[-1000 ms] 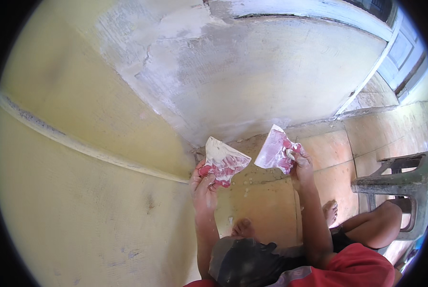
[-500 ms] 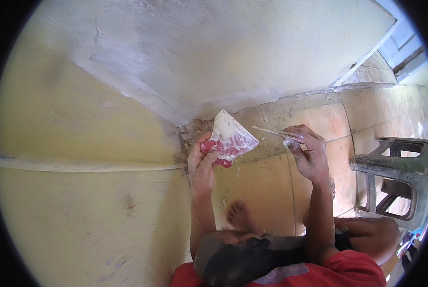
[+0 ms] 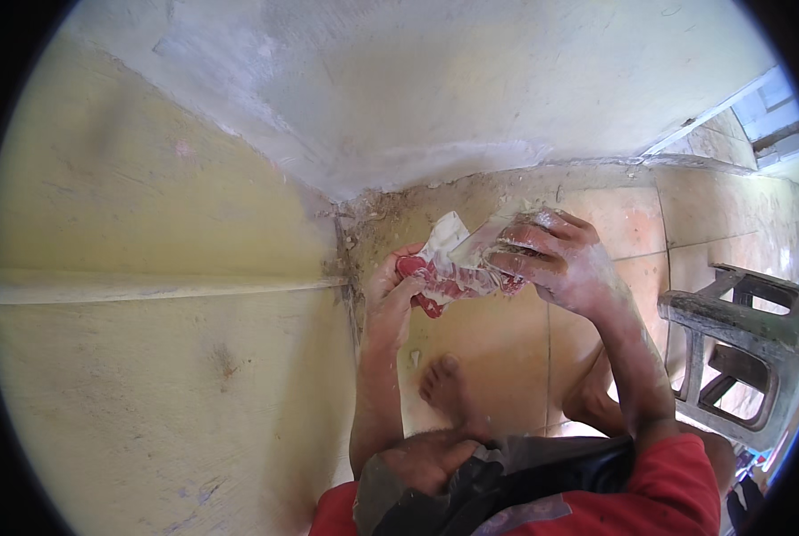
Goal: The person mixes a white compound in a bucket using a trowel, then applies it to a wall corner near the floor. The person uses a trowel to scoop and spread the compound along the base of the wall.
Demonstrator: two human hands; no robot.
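Our L hand clamps the red scraper, left, above the floor; R hand's fingers close round the other scraper, right, blades overlapping in view. Prob. light, stiff, slippery w/ paste; we'd grip handle ends, not edges.

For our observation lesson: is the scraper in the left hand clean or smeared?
The scraper is smeared: whitish streaks cross its red part.
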